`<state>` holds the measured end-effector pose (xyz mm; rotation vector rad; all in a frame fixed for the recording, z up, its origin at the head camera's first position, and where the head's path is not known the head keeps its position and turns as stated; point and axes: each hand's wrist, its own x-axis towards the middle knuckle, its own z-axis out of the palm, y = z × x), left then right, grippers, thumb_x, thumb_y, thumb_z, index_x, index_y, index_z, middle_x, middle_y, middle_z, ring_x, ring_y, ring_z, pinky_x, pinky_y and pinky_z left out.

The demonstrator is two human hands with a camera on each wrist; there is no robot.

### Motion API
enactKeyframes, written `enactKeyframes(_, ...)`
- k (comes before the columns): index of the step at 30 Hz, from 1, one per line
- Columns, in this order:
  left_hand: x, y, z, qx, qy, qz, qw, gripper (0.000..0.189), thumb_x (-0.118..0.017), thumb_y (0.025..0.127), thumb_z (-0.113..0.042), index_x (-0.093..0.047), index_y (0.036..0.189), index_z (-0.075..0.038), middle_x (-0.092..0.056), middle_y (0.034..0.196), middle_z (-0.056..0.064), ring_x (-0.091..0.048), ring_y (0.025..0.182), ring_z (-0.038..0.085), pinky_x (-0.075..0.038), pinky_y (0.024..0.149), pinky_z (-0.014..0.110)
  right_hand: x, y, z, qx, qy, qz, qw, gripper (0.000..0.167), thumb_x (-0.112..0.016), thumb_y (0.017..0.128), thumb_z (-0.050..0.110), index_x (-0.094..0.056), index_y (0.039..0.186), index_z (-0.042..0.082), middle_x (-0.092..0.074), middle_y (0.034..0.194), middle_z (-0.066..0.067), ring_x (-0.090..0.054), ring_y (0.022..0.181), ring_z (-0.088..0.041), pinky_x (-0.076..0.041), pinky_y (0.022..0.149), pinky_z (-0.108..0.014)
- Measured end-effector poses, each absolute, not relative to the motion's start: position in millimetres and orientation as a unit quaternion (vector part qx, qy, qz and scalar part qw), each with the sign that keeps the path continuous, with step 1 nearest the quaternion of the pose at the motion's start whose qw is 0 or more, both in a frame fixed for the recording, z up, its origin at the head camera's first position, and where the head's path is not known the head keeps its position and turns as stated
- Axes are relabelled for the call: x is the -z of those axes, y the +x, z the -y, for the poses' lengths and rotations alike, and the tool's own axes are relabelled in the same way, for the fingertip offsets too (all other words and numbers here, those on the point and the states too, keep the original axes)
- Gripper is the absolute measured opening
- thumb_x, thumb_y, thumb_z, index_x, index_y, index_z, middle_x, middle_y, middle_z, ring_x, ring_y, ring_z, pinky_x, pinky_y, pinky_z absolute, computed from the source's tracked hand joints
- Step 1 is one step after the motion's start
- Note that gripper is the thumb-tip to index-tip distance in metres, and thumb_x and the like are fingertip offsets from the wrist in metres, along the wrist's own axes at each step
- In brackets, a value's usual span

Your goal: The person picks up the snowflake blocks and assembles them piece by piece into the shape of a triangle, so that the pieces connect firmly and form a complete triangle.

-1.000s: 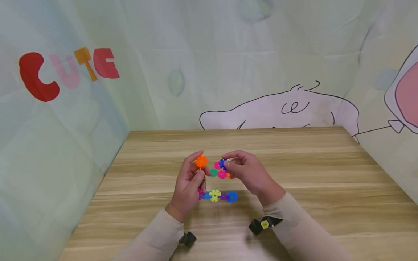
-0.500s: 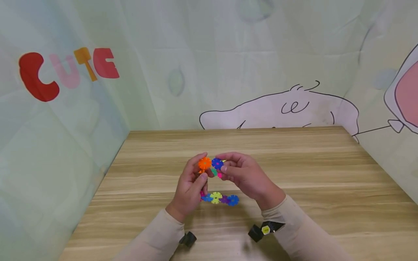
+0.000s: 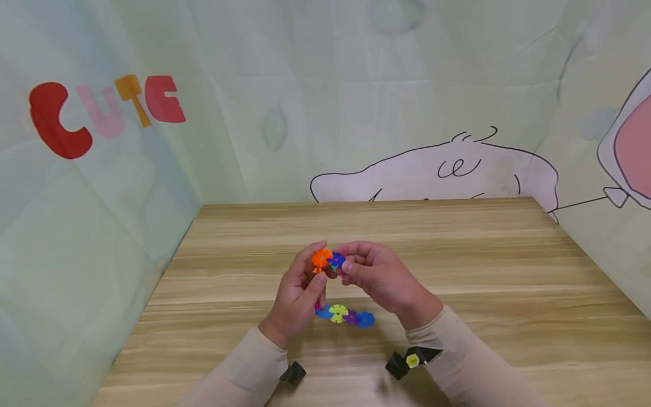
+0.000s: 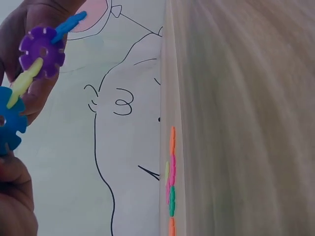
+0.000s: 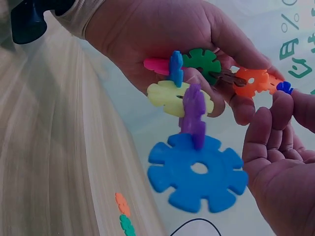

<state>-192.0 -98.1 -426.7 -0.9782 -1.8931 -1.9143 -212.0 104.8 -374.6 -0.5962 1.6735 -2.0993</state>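
Observation:
My left hand [image 3: 296, 295] holds a chain of interlocking plastic flower discs by its upper part. An orange disc [image 3: 321, 258] tops it, between thumb and fingertips. Below that hand the chain runs out rightward through a yellow disc [image 3: 338, 314] and a purple disc [image 4: 42, 52] to a blue disc [image 5: 198, 172]. A dark blue disc [image 3: 336, 260] is pinched by my right hand [image 3: 389, 280], its edge right at the orange disc's edge. A green disc [image 5: 202, 64] and a brown disc [image 5: 230, 77] sit mid-chain, near the left palm in the right wrist view.
A second string of flower discs [image 4: 172, 184] in orange, pink and green lies on the wooden table [image 3: 229, 265] beyond the hands, mostly hidden by them in the head view. A printed cloth backdrop [image 3: 285, 85] stands behind the table.
My right hand has moved left and slightly down, bringing the dark blue disc from apart to the orange disc's edge. The left hand has shifted slightly right with the chain.

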Motion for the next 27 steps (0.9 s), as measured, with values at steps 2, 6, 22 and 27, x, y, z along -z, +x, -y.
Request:
enactKeyframes(2,427.7,-192.1,98.0,0.662,-0.343,0.652,0.137,0.058,-0.046,0.109,0.001,-0.046,0.154,-0.035,-0.061,0.101,0.027,-0.049,0.053,0.021,-0.052,0.049,0.026,374.7,-211.4,-104.2,0.746,-0.212,-0.600,0.194,0.032,-0.054,0.106,-0.004,-0.052,0.135,-0.017,-0.071,0.105,-0.003,-0.067,0.091,-0.012,-0.059,0.085,-0.022)
enactKeyframes(6,428.7,-191.8,97.6,0.655,-0.335,0.662,0.143,0.055,-0.047,0.109,0.001,-0.046,0.155,-0.030,-0.063,0.102,0.024,-0.050,0.053,0.020,-0.053,0.049,0.026,374.6,-212.3,-105.3,0.728,-0.216,-0.624,0.185,0.032,-0.056,0.106,-0.001,-0.054,0.135,-0.015,-0.072,0.109,-0.005,-0.068,0.092,-0.013,-0.059,0.085,-0.023)
enactKeyframes(22,429.8,-190.3,98.6,0.659,-0.261,0.687,0.159,0.048,-0.044,0.111,-0.002,-0.037,0.158,-0.011,-0.061,0.102,0.022,-0.051,0.054,0.019,-0.054,0.056,0.024,424.4,-260.9,-132.5,0.422,-0.095,-0.894,0.116,0.035,-0.072,0.100,0.021,-0.071,0.132,0.007,-0.068,0.099,-0.008,-0.058,0.082,-0.022,-0.049,0.067,-0.031)
enactKeyframes(27,430.4,-191.5,98.0,0.664,-0.274,0.677,0.160,0.049,-0.043,0.111,0.000,-0.036,0.158,-0.010,-0.060,0.101,0.025,-0.051,0.054,0.019,-0.054,0.056,0.024,432.8,-259.9,-134.3,0.322,-0.137,-0.924,0.153,0.047,-0.073,0.098,0.024,-0.067,0.142,0.012,-0.071,0.128,-0.015,-0.066,0.114,-0.034,-0.054,0.101,-0.049)
